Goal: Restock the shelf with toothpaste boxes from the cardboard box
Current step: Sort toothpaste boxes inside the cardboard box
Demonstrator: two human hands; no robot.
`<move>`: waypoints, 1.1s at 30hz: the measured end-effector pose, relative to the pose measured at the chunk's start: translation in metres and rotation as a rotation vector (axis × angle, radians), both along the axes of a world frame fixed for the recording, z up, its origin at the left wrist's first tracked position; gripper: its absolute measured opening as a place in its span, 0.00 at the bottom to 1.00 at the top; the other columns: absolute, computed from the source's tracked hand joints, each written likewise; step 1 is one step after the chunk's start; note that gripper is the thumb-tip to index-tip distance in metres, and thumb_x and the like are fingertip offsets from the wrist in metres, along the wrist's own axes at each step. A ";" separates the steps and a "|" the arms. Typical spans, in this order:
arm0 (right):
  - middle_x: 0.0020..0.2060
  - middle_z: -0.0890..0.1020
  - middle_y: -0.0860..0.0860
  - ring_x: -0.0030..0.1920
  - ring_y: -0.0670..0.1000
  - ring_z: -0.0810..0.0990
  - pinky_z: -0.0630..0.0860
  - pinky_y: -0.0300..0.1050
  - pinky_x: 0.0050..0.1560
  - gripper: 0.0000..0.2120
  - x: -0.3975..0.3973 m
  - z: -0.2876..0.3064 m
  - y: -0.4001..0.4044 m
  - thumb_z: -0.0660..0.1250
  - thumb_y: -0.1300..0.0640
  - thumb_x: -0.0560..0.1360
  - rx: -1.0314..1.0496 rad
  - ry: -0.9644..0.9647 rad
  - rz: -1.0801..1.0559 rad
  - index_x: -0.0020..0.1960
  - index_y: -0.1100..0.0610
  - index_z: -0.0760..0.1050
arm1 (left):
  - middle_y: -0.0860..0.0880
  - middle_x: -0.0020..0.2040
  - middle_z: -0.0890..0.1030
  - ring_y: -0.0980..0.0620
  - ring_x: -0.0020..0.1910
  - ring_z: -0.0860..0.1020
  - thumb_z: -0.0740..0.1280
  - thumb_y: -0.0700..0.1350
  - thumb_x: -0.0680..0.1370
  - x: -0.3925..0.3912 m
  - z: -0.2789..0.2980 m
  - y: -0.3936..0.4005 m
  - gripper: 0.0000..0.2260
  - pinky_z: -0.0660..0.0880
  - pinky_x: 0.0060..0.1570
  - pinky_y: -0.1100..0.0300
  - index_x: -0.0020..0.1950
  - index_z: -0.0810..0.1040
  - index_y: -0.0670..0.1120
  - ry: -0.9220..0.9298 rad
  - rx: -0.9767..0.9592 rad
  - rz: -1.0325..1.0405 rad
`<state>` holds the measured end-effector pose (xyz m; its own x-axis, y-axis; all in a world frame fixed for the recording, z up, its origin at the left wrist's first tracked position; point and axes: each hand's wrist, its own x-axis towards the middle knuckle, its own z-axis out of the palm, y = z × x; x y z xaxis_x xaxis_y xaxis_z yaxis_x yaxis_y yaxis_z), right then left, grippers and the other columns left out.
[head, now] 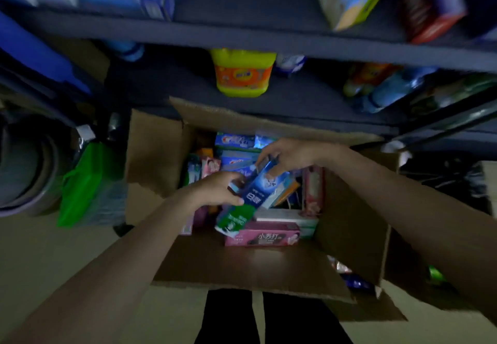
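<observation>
Over the cardboard box [269, 263], both hands [289, 155] gripping toothpaste boxes [258, 189]

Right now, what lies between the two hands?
In the head view, the blue toothpaste box spans them: left hand grips its near end, right hand its far end.

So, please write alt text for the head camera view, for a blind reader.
Both hands grip one blue toothpaste box over an open cardboard box of mixed toothpaste boxes, the left hand at its near end, the right hand at its far end. Behind is a dark shelf with a yellow bottle.
</observation>
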<state>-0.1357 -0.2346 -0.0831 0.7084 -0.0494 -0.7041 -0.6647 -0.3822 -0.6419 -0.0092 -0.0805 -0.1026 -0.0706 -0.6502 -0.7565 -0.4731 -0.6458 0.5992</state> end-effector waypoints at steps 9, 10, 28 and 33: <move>0.42 0.80 0.49 0.38 0.41 0.78 0.75 0.33 0.36 0.12 -0.014 0.258 -0.049 0.68 0.64 0.74 -0.082 -0.306 -0.343 0.56 0.56 0.72 | 0.49 0.50 0.77 0.59 0.45 0.75 0.68 0.33 0.73 0.012 0.217 -0.072 0.15 0.74 0.42 0.72 0.58 0.73 0.41 0.215 -0.288 -0.026; 0.41 0.80 0.49 0.36 0.41 0.79 0.75 0.34 0.37 0.11 -0.018 0.283 -0.054 0.68 0.63 0.74 -0.098 -0.374 -0.410 0.54 0.54 0.73 | 0.49 0.51 0.77 0.59 0.44 0.76 0.68 0.33 0.73 0.013 0.243 -0.080 0.15 0.75 0.41 0.71 0.59 0.73 0.40 0.226 -0.340 0.003; 0.39 0.77 0.48 0.39 0.47 0.75 0.68 0.41 0.39 0.21 -0.052 0.440 -0.114 0.75 0.46 0.66 -0.862 -0.395 -0.474 0.50 0.59 0.77 | 0.44 0.57 0.77 0.46 0.58 0.69 0.63 0.34 0.66 0.004 0.436 -0.219 0.17 0.69 0.61 0.49 0.54 0.77 0.43 -1.157 -1.924 -0.221; 0.51 0.79 0.56 0.53 0.59 0.78 0.73 0.48 0.47 0.27 -0.038 0.409 -0.140 0.70 0.43 0.70 -1.165 -0.398 -0.818 0.58 0.60 0.67 | 0.43 0.63 0.67 0.47 0.60 0.69 0.68 0.32 0.70 -0.019 0.414 -0.251 0.24 0.69 0.61 0.57 0.64 0.68 0.42 -0.583 -1.564 0.448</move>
<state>-0.1740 -0.3748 0.3262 0.3386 -0.9095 0.2414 -0.8021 -0.4131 -0.4313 -0.0286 -0.3311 0.3113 0.3386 -0.6259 0.7026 -0.7991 0.2029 0.5659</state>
